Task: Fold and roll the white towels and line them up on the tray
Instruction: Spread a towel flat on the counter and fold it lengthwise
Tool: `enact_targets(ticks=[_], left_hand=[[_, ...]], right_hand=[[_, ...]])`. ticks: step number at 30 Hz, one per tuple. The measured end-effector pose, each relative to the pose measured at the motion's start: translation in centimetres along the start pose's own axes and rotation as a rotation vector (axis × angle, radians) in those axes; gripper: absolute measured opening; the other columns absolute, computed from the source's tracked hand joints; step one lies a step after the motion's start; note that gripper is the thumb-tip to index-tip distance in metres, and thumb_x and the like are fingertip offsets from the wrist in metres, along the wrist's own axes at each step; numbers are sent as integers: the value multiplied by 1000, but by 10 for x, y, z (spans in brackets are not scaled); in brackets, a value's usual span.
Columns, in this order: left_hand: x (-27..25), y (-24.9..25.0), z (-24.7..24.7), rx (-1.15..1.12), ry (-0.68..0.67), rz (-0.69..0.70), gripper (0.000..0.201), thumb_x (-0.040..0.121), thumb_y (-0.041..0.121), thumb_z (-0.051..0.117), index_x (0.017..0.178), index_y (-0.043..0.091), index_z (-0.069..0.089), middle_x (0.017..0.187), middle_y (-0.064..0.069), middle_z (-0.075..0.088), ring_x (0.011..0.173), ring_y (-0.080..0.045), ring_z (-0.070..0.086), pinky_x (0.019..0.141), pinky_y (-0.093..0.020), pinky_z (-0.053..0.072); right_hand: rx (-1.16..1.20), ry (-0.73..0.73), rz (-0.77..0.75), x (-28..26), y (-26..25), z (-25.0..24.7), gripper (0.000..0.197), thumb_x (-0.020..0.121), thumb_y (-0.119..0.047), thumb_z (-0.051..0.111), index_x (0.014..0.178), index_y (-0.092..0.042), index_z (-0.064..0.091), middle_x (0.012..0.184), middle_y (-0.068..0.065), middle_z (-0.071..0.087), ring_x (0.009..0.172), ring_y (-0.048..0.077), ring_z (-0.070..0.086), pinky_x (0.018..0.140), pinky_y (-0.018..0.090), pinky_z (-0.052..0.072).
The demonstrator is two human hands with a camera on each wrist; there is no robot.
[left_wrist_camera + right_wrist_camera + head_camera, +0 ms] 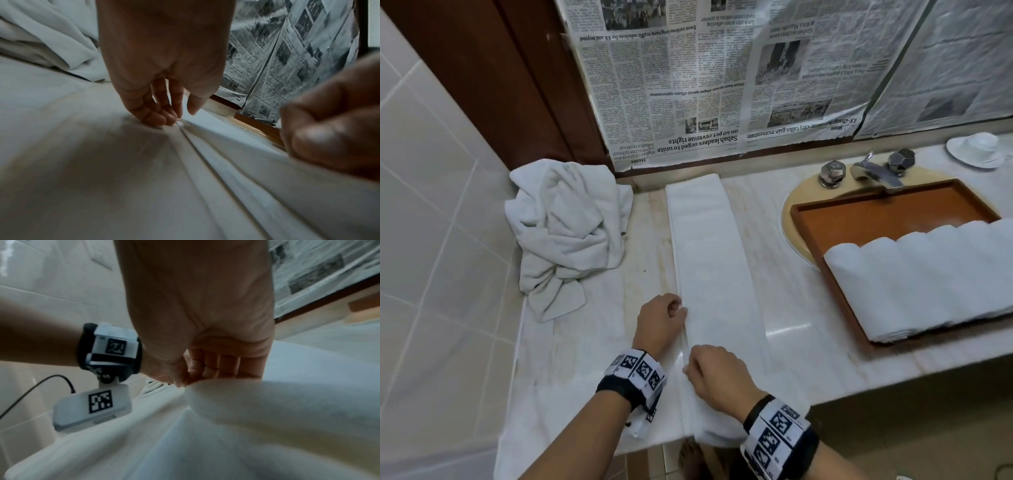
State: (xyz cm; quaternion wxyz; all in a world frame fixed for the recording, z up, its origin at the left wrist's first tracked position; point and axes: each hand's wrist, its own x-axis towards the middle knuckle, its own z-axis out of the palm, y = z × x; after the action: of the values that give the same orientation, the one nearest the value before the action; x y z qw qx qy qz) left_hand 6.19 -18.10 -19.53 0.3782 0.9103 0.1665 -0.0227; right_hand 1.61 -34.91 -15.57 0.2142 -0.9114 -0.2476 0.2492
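Head view: folded towel strip (709, 260) lies on the counter (808, 308), long axis running straight away from the person — near end under both hands. Left hand (659, 323) and right hand (714, 377) each pinch its left edge, right nearer. Rolled towels (928, 281) sit on the tray (876, 216) to the right.

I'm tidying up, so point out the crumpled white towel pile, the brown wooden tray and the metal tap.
crumpled white towel pile (565, 226), head view, middle.
brown wooden tray (887, 214), head view, bare floor.
metal tap (873, 173), head view, spout.
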Motion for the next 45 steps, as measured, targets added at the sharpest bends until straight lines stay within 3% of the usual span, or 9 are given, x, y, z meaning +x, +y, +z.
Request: enact_targets(ticks=[8,12,16,19,22,27,34,41,45], left_hand=[[-5,-3,6,-52,12,16,14,92,15,63,106,16,63,94,2,62,87,-19,61,80,-26,46],[0,-2,8,110,-15,141,37,98,25,56,133,15,56,134,-6,54,118,-27,51,97,-36,42],[4,19,24,376,-116,151,53,106,40,30,158,32,19,166,11,9,152,-25,10,117,-50,22],[9,21,37,562,-223,128,57,107,41,17,158,36,-6,164,18,-17,154,-27,-10,120,-58,6],[11,11,37,565,-214,78,56,101,53,-1,155,46,-11,162,22,-18,153,-24,-13,120,-57,-2],[11,-8,20,485,-128,-82,57,100,56,1,155,47,-8,162,22,-17,153,-22,-12,120,-58,-2],[-14,2,42,531,-164,111,58,102,58,11,158,43,11,165,20,6,153,-26,10,116,-63,13],[33,27,52,542,-117,5,65,91,62,-10,153,46,-17,160,24,-21,153,-23,-16,118,-60,-10],[66,41,59,520,-99,-65,63,93,61,-8,154,46,-17,161,23,-19,152,-23,-18,118,-61,-11]], right_hand=[[104,-200,-22,5,6,-17,25,99,-23,51,115,-13,68,112,7,67,96,22,63,89,33,52],[136,136,-82,28,31,-45,27,99,-14,48,116,-9,68,113,8,69,102,24,64,92,32,48],[-75,205,-59,68,55,-46,57,103,-36,21,148,-7,41,151,12,43,139,28,40,114,42,35],[-274,36,-128,88,67,-38,89,89,-61,-21,159,-15,8,166,-2,-1,153,19,1,122,40,2],[-375,-18,-100,96,93,-46,81,86,-60,-19,158,-25,-8,158,-14,-22,149,10,-17,123,42,-6],[-315,63,112,93,142,-67,64,101,-52,2,158,-26,-9,157,-16,-23,150,12,-17,121,43,-7],[-362,62,-101,69,130,-34,62,105,-51,14,158,-19,23,165,-3,15,151,16,18,118,46,17],[-353,44,-69,128,150,-79,104,67,-67,-42,155,-20,-14,155,-12,-27,142,1,-24,120,38,-12],[-377,25,-67,165,160,-103,104,69,-72,-37,157,-21,-12,157,-12,-25,146,1,-19,120,39,-9]])
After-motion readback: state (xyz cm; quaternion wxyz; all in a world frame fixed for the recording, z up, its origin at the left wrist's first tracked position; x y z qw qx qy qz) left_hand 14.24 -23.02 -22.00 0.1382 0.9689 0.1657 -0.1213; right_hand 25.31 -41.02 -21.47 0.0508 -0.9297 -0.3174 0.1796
